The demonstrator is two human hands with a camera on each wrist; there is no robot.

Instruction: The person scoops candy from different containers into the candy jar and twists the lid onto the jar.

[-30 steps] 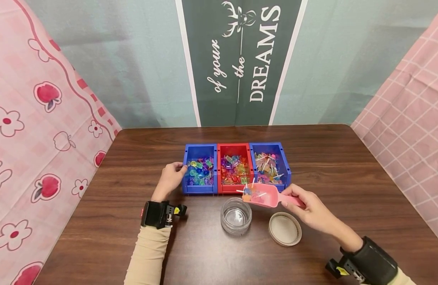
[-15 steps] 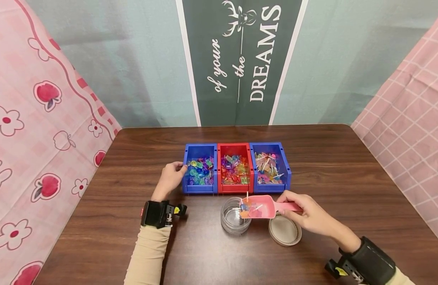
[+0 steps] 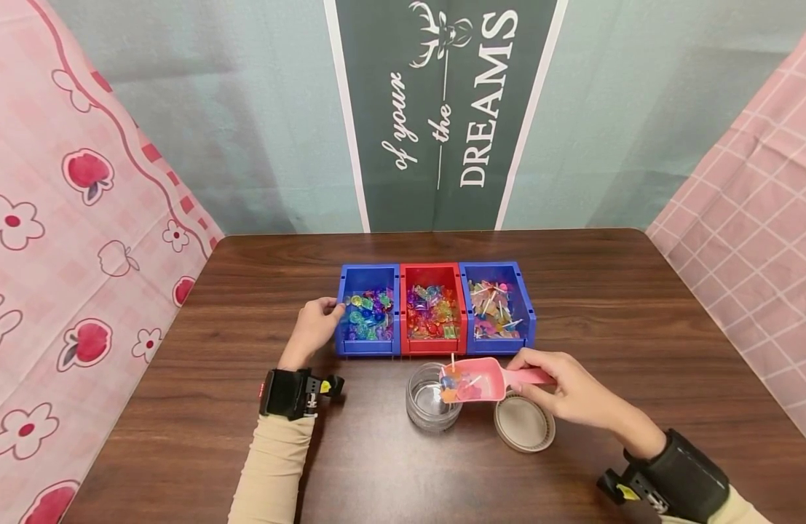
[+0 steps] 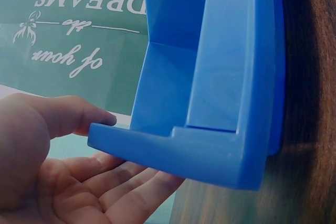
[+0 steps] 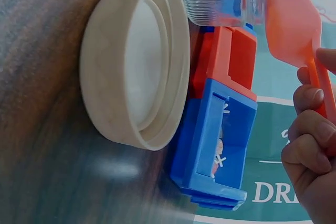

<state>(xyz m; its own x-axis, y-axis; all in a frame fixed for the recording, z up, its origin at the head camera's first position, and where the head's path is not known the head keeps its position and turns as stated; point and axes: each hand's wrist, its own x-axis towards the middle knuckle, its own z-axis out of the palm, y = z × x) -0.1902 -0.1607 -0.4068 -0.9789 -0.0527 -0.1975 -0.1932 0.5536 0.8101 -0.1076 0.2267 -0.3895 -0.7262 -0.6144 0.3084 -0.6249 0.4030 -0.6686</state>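
My right hand (image 3: 576,389) grips the handle of a pink scoop (image 3: 491,377). Small colourful lollipop-like pieces with white sticks (image 3: 456,384) lie in its bowl, whose front edge overlaps the mouth of a clear glass jar (image 3: 424,416). My left hand (image 3: 313,331) holds the side wall of the left blue bin (image 4: 215,153), thumb at the rim and fingers along the outside. Translucent beads (image 3: 370,316) fill that bin. Beside it, a red bin (image 3: 433,348) holds more beads, and the right blue bin (image 3: 523,320) holds stick pieces.
A round cream lid (image 5: 105,66) lies inside-up on the brown wooden table (image 3: 350,466), right of the jar and below the scoop handle. A green hanging cloth (image 3: 265,145) covers the back, with pink cloths at both sides.
The right hand has brought the loaded scoop down and toward me, from in front of the bins to the jar's mouth, with barely any motion lately. The left hand stays put.
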